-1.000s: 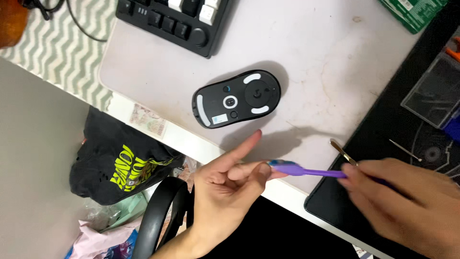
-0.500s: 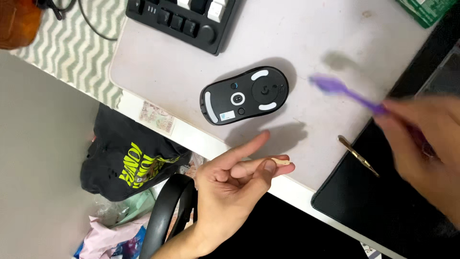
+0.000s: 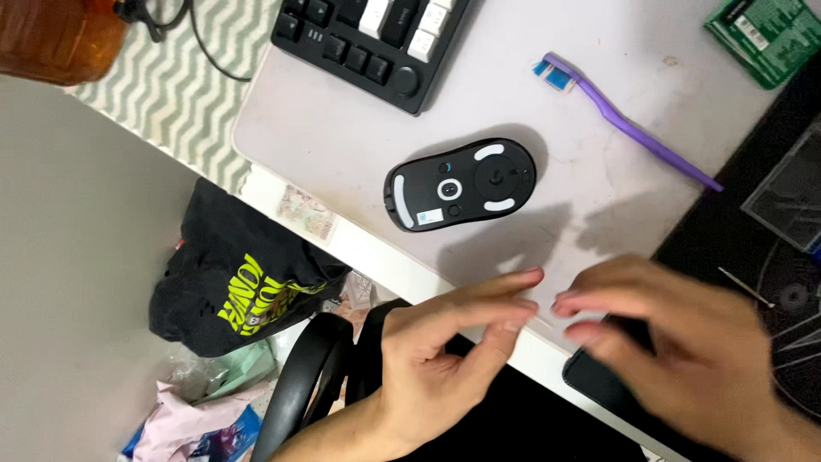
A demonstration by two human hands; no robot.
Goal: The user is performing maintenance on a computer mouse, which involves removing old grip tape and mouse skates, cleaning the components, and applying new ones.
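Our left hand (image 3: 445, 359) and right hand (image 3: 684, 351) meet fingertip to fingertip below the upturned black mouse (image 3: 462, 184) on the tabletop (image 3: 342, 128); whether they pinch anything we cannot tell. The purple toothbrush (image 3: 633, 124) lies released, right of the mouse.

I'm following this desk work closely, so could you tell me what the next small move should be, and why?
Probably the right hand should reach for the upturned black mouse. Both hands hover at the desk's near edge with fingertips almost meeting and no tool visibly in them, the left hand half closed. The mouse lies underside up just beyond them; the purple toothbrush rests apart on the desk.
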